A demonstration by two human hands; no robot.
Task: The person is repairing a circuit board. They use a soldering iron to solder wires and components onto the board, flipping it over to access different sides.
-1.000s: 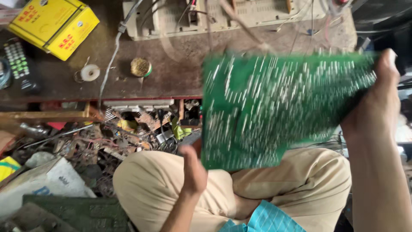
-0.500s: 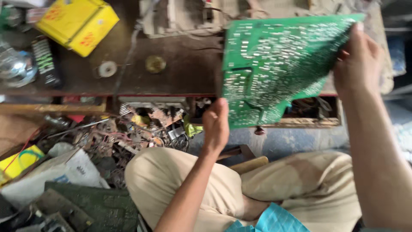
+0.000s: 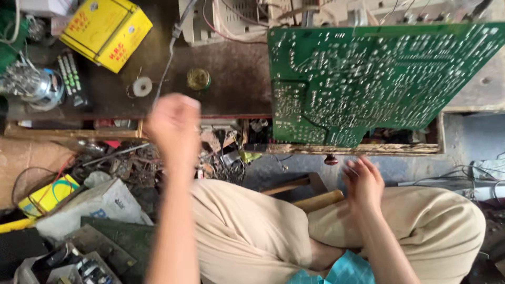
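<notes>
Green circuit board (image 3: 368,84) lies solder-side up on the worktop (image 3: 236,79), overhanging its front edge at the right, with neither hand on it. We see our left hand (image 3: 173,126) raised and blurred above the front edge, fingers curled in on nothing. Our right hand (image 3: 363,181) hovers just below the board over the knee, fingers loosely spread and empty. A yellow box (image 3: 105,31) sits at the far left corner, a small solder spool (image 3: 142,87) nearer the middle.
</notes>
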